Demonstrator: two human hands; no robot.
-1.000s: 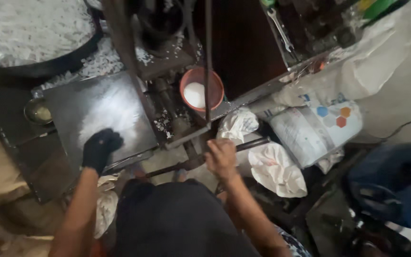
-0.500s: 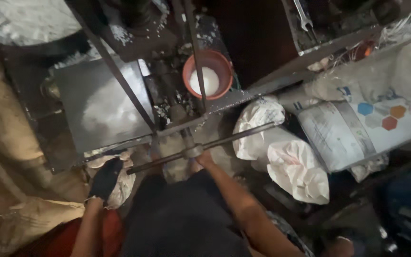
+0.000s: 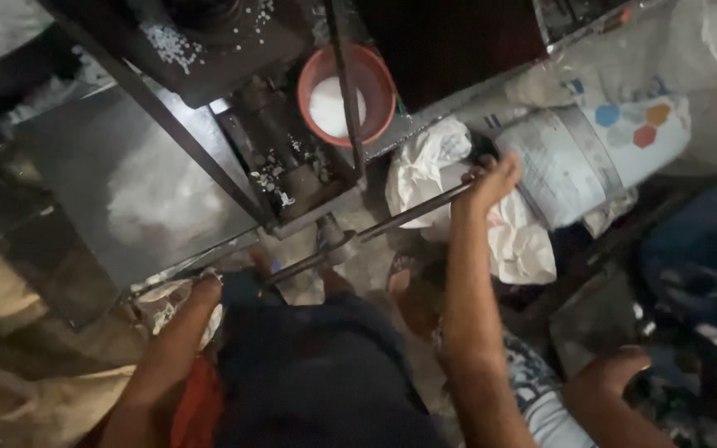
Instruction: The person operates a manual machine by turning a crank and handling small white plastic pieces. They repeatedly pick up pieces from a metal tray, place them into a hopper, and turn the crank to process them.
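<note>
Two hands grip one long dark metal bar (image 3: 375, 228) that runs slantwise under a heavy machine frame (image 3: 168, 124), with a round hub midway along it. At the far left lies a flat grey steel plate (image 3: 126, 199), dusted with pale powder and dull in the poor light; below it crumpled whitish sacking (image 3: 168, 303) bunches at the plate's edge. The left hand (image 3: 238, 286), in a dark glove, is wrapped round the bar's lower end just beside that sacking, though the glove blends with the shadow and its fingers are hard to make out. Above the bar's middle, white granules speckle the black, greasy machine body, and a round terracotta-coloured plastic bowl (image 3: 375, 83) holds a heap of white powder; a thin upright rod crosses in front of it. Further right the bare right hand (image 3: 491, 178) is closed round the bar's upper end, thumb raised, over rumpled white plastic bags (image 3: 433, 166). Beside them a white cylindrical sack (image 3: 574, 158) lies on its side, printed with blue, orange and red hexagons near its right end. Bottom right, another person's arm (image 3: 607, 390) is cut off by the frame, and the blue shape at the right edge is too blurred to identify.
</note>
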